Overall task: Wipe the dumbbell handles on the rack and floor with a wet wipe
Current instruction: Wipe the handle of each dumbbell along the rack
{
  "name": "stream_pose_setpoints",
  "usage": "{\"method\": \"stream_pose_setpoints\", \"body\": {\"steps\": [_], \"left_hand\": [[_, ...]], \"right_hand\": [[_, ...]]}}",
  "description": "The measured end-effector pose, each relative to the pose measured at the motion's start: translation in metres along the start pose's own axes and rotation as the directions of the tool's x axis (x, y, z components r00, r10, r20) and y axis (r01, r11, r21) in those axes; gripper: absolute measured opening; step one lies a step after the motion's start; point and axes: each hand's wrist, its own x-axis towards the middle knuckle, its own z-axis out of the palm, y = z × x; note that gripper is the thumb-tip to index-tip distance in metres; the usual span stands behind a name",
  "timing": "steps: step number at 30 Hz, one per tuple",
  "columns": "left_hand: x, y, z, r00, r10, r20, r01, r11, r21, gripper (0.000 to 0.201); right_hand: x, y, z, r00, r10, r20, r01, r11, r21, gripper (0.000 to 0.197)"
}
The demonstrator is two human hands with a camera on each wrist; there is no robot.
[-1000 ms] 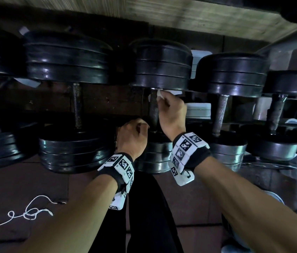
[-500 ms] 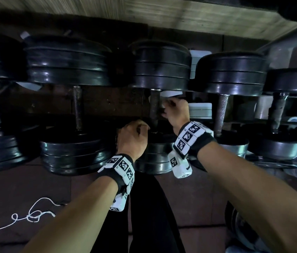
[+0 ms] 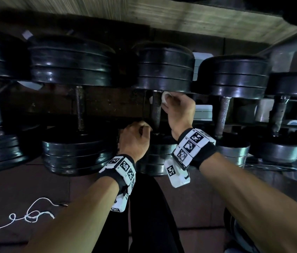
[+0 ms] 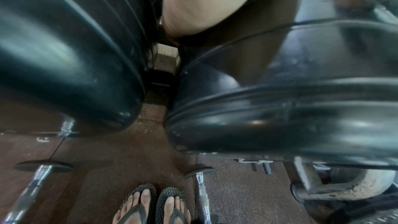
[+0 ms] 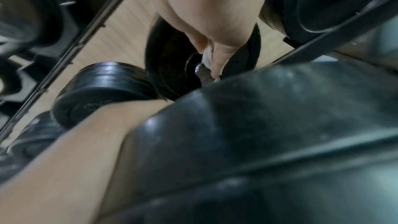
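My right grip (image 3: 177, 108) clenched wet wipe (image 3: 165, 98) against dumbbell handle (image 3: 155, 110), now higher, tight under plate; left grip (image 3: 135, 137) fisted, contents hidden.

Dumbbell plates (image 3: 164, 70) glossy black, stacked in ribbed bands. Middle dumbbell handle (image 3: 155, 110) dull grey, fine knurled texture; right neighbour's handle (image 3: 223, 114) paler silver, same knurling. Wet wipe (image 3: 164, 99) white. Wrist bands (image 3: 192, 146) black, carrying white blocks with black square code patterns. Floor (image 3: 25, 189) dark reddish-brown. String (image 3: 32, 214) on near-left floor white. Wall panel (image 3: 180, 13) at far top pale wood grain. Sandals (image 4: 170, 198) black, studded.
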Motion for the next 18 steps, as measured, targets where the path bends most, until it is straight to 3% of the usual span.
{"method": "stream_pose_setpoints", "body": {"steps": [3, 7, 9, 11, 14, 18], "left_hand": [[-0.001, 0.001, -0.001, 1.0, 0.004, 0.004, -0.004, 1.0, 0.018, 0.044], [0.007, 0.002, -0.006, 0.985, -0.09, 0.149, 0.083, 0.995, 0.048, 0.018], [0.013, 0.003, -0.016, 0.971, -0.123, 0.206, 0.166, 0.965, -0.205, 0.011], [0.017, 0.006, -0.033, 0.966, -0.075, 0.249, 0.18, 0.883, -0.433, 0.031], [0.022, 0.014, -0.055, 0.936, 0.025, 0.351, 0.159, 0.86, -0.485, 0.032], [0.031, 0.021, -0.06, 0.921, -0.018, 0.388, 0.234, 0.824, -0.516, 0.019]], "right_hand": [[-0.011, -0.001, 0.001, 0.985, -0.17, 0.036, 0.173, 0.964, -0.203, 0.016], [-0.029, -0.002, 0.006, 0.92, -0.295, 0.258, 0.367, 0.881, -0.299, 0.019], [-0.03, 0.003, 0.003, 0.933, -0.274, 0.233, 0.336, 0.897, -0.287, 0.021], [-0.029, 0.01, -0.003, 0.942, -0.247, 0.226, 0.304, 0.913, -0.273, 0.02], [-0.033, 0.021, -0.012, 0.943, -0.213, 0.257, 0.26, 0.951, -0.166, 0.016], [-0.042, 0.03, -0.019, 0.967, -0.171, 0.189, 0.196, 0.973, -0.122, 0.016]]}}
